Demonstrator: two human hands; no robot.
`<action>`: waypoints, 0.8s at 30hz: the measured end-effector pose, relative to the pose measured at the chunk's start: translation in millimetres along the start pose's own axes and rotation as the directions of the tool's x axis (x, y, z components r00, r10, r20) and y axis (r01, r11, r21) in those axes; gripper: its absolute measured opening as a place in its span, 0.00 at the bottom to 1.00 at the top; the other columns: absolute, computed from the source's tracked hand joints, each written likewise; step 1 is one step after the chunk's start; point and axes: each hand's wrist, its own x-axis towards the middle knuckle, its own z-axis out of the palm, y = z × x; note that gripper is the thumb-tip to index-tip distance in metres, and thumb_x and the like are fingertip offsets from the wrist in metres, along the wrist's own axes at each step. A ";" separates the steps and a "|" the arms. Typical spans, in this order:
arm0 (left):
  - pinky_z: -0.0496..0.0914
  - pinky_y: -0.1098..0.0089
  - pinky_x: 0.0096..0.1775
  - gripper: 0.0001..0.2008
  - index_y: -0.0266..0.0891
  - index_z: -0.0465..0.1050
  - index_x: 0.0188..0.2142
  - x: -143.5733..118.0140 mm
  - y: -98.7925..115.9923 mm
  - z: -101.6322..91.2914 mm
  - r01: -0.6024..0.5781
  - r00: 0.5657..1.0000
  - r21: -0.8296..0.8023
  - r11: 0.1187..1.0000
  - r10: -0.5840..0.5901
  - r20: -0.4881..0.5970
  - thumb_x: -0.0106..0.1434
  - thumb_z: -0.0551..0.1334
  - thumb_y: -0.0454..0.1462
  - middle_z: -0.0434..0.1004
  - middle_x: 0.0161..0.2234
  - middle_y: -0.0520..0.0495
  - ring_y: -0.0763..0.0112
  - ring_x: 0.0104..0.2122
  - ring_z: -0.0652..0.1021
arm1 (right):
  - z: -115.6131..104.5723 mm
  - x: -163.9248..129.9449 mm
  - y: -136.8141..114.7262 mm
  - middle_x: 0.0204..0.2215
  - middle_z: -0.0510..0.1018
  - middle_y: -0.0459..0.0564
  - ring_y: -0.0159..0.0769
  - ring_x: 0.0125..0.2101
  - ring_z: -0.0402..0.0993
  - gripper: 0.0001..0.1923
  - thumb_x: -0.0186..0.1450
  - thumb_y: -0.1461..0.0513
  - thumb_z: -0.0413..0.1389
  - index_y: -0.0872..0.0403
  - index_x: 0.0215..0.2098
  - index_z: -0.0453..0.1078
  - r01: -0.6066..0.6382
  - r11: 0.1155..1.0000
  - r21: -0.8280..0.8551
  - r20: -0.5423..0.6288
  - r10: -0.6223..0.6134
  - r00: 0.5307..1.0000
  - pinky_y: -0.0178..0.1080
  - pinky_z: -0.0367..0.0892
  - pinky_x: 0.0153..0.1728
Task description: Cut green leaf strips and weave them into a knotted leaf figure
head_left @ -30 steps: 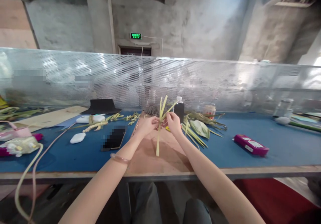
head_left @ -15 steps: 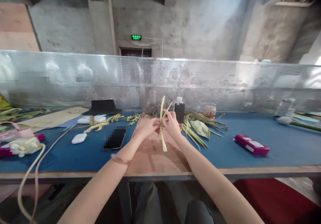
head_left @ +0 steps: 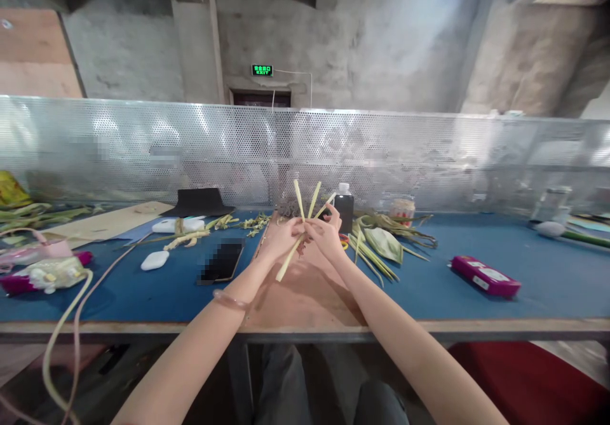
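Observation:
Both my hands meet over a brown board [head_left: 305, 298] at the table's middle, pinching a bunch of pale green leaf strips [head_left: 305, 206]. My left hand [head_left: 282, 237] grips the strips from the left, with a clear bangle on that wrist. From the right, my right hand [head_left: 325, 233] pinches them at the same spot. Three strip ends fan upward above my fingers. One long strip [head_left: 287, 263] slants down to the left below my hands.
A blue table [head_left: 476, 310] carries a black phone [head_left: 220, 262], white earbud case [head_left: 154, 260], dark bottle [head_left: 343, 208], loose green leaves [head_left: 381, 242], a pink box [head_left: 485, 276] and bags at far left [head_left: 42, 272]. A perforated metal screen [head_left: 143, 152] runs behind.
The strip hanging below my hands has swung from straight down to slanting down-left. The upper ends have spread into a fan. My hands stayed together at the same spot.

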 end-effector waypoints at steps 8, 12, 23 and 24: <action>0.74 0.71 0.25 0.28 0.41 0.61 0.56 -3.8 5.5 -0.7 -0.067 0.998 -0.043 0.997 0.066 -0.024 0.56 0.63 0.36 0.79 0.34 0.46 0.72 0.23 0.77 | 7.9 0.2 15.0 0.61 0.51 0.53 0.43 0.49 0.65 0.14 0.62 0.63 0.48 0.54 0.36 0.76 -0.064 0.988 0.140 0.048 0.058 0.997 0.45 0.69 0.45; 0.74 0.71 0.28 0.20 0.39 0.68 0.50 -3.1 5.3 -2.1 -0.062 0.998 -0.059 0.996 0.062 -0.017 0.57 0.61 0.34 0.79 0.33 0.46 0.71 0.25 0.78 | 11.7 3.6 21.2 0.55 0.65 0.53 0.39 0.48 0.68 0.14 0.64 0.64 0.47 0.53 0.37 0.76 -0.030 0.982 0.189 0.098 0.011 0.995 0.43 0.68 0.47; 0.75 0.69 0.30 0.12 0.38 0.66 0.38 -3.3 12.0 0.1 -0.054 0.997 -0.165 0.985 0.044 -0.061 0.54 0.64 0.35 0.79 0.33 0.47 0.70 0.26 0.80 | 7.0 3.1 16.6 0.43 0.73 0.51 0.36 0.40 0.72 0.10 0.67 0.59 0.52 0.56 0.43 0.69 -0.018 0.978 0.209 0.111 -0.006 0.994 0.44 0.70 0.41; 0.75 0.70 0.29 0.13 0.38 0.65 0.38 -2.6 11.3 -0.4 -0.052 0.997 -0.169 0.984 0.041 -0.064 0.53 0.64 0.36 0.79 0.33 0.47 0.69 0.26 0.80 | 6.6 2.9 15.6 0.43 0.73 0.51 0.35 0.40 0.72 0.10 0.67 0.59 0.52 0.56 0.43 0.69 -0.020 0.977 0.211 0.109 -0.004 0.994 0.44 0.70 0.41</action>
